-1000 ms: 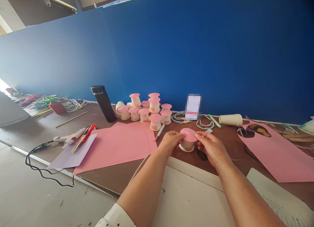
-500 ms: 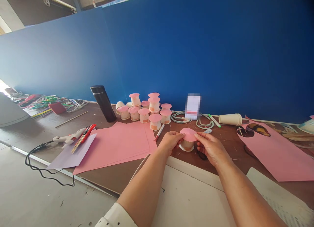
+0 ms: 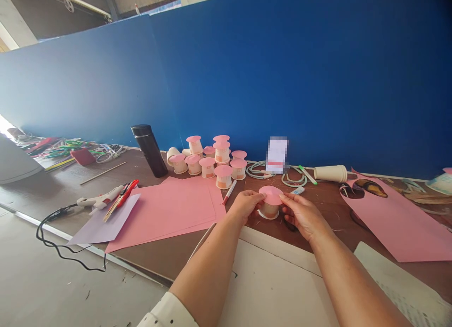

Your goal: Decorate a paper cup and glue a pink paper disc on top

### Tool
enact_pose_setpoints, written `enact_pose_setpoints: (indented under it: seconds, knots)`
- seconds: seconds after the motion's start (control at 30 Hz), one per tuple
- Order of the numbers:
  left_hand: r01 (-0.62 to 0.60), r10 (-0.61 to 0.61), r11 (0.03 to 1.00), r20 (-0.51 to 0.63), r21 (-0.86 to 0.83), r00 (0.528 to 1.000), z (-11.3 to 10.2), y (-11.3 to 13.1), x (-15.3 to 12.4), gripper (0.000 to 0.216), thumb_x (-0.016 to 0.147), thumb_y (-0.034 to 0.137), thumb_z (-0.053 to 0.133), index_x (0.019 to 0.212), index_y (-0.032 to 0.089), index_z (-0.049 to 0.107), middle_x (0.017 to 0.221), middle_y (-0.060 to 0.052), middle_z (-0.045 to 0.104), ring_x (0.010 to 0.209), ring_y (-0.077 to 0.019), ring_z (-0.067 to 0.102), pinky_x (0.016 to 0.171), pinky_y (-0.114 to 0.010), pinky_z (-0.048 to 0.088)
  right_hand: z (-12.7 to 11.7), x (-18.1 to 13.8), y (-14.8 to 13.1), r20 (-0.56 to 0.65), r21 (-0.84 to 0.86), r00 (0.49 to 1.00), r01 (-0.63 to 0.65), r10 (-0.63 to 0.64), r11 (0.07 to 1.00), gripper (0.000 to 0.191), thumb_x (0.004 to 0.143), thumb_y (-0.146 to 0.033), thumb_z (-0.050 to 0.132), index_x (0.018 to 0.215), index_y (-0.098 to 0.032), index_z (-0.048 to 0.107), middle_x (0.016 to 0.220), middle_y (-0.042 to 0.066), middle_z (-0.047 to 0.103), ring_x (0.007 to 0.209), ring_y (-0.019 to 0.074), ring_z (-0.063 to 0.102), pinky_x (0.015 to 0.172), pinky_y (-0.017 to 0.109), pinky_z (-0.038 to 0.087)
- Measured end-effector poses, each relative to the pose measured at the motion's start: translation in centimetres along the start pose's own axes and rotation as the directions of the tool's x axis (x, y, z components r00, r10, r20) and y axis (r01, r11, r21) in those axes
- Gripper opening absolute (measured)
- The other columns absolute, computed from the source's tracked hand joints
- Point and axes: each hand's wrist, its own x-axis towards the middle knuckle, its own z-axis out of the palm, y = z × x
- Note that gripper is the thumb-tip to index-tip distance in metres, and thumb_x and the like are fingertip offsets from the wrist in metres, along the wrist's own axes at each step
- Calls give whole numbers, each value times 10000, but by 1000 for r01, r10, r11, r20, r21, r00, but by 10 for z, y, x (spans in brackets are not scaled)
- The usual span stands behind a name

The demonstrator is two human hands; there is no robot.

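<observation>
A pink paper disc [image 3: 271, 195] lies on top of an upturned paper cup [image 3: 269, 211] in front of me. My left hand [image 3: 248, 204] pinches the disc's left edge between thumb and fingers. At the opposite edge, my right hand [image 3: 301, 213] pinches it the same way, its other fingers curled near the cup's side. The cup stands on the brown table with its rim down. Behind and to the left is a cluster of similar cups with pink tops [image 3: 223, 174], some with drawn windows and doors.
Pink paper sheets [image 3: 169, 207] lie on the left, with a glue gun [image 3: 99, 198] and a red box cutter [image 3: 123, 195] near them. A black bottle [image 3: 149, 150] stands behind. Nested paper cups [image 3: 331, 173] and a cut pink sheet [image 3: 399, 223] lie right. A blue partition [image 3: 282, 73] rises behind.
Almost nothing differs. Both hands stay at the disc's edges, and the view has shifted very slightly.
</observation>
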Motion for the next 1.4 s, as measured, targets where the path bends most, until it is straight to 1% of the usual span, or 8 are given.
enact_pose_setpoints:
  seconds: [0.27,0.4,0.5,0.6,0.8,1.0,1.2,1.4]
  knots:
    - [21,-21,999,-20,-28,1000,2,1,-2,262,816,272,778,683,157,583,652,10,570,550,-72,478,471,-190,370,0,-1,-1,6,-9,1000,5,-5,1000,217,862,-325,754,1008,-180,688,800,6,652,612,73,564,441,133,450]
    - [13,-13,1000,-21,-9,1000,2,0,-1,253,836,253,745,673,162,574,634,13,561,533,-74,472,471,-200,374,-1,-5,-4,84,-94,996,-23,31,995,370,817,-466,789,1044,-193,685,793,3,643,628,82,564,453,140,456]
    - [6,-6,1000,-23,1,1000,2,-1,-1,238,849,249,722,682,166,575,628,13,563,534,-78,483,475,-199,374,-1,-9,-6,102,-187,994,-15,35,982,513,726,-438,867,1135,-201,668,782,-2,641,642,91,565,476,146,468]
    - [-1,1,1000,-24,21,1000,2,-1,0,250,849,261,720,674,170,568,616,14,559,524,-79,480,478,-204,376,1,-11,-6,104,-220,994,5,18,976,584,692,-406,887,1186,-205,649,832,4,657,648,92,564,488,155,475]
    - [-2,2,1000,-30,19,1000,2,-1,1,261,833,279,751,682,170,568,633,12,567,546,-80,491,488,-204,387,3,-9,-4,80,-217,996,-22,40,976,537,737,-406,850,1185,-198,641,795,6,640,663,109,568,486,172,471]
    - [-37,35,999,60,34,998,-3,-4,0,395,743,458,845,734,175,570,675,9,588,594,-87,518,508,-201,407,3,-10,-3,87,-220,996,-14,35,975,509,757,-421,829,1185,-210,652,835,16,674,691,111,583,521,178,485]
    - [-8,5,998,56,57,998,-4,-3,-1,368,726,383,866,765,184,559,655,26,576,598,-93,531,528,-210,438,3,-12,-5,80,-203,997,-3,20,979,519,705,-408,864,1143,-206,672,853,24,696,657,109,591,510,189,479]
    - [20,-22,999,68,34,997,-3,0,-5,384,705,392,886,774,178,574,665,24,570,626,-98,542,541,-209,441,2,-12,-3,101,-174,995,5,13,985,524,697,-418,873,1136,-207,681,788,13,682,660,120,596,517,195,484]
